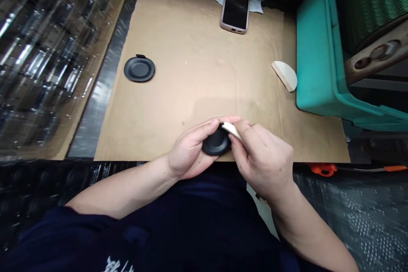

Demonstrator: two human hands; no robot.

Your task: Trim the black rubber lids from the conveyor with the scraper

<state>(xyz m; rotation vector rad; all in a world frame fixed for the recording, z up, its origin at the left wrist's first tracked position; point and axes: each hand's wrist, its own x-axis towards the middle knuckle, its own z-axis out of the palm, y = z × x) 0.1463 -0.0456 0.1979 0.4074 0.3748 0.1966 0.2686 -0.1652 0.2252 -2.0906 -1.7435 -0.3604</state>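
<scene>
My left hand [194,146] grips a small round black dish-like part [216,141] near the front edge of the cardboard, its thumb on the rim. In my right hand [263,153] is a cream-white sponge piece [232,131], pinched between thumb and fingers. The sponge's tip touches the upper right rim of the black part; most of it is hidden by the fingers. A second black dish-like part [139,69] with a small tab lies flat at the left of the cardboard. Another cream half-round sponge piece [285,75] rests at the right.
Cardboard [178,38] covers the worktop. A phone [235,10] lies on white tissue at the back. On the right stands a turquoise crate [315,51] holding green ribbed material. Clear plastic trays [47,59] fill the left side. An orange-handled tool [323,169] sits beyond the front right edge.
</scene>
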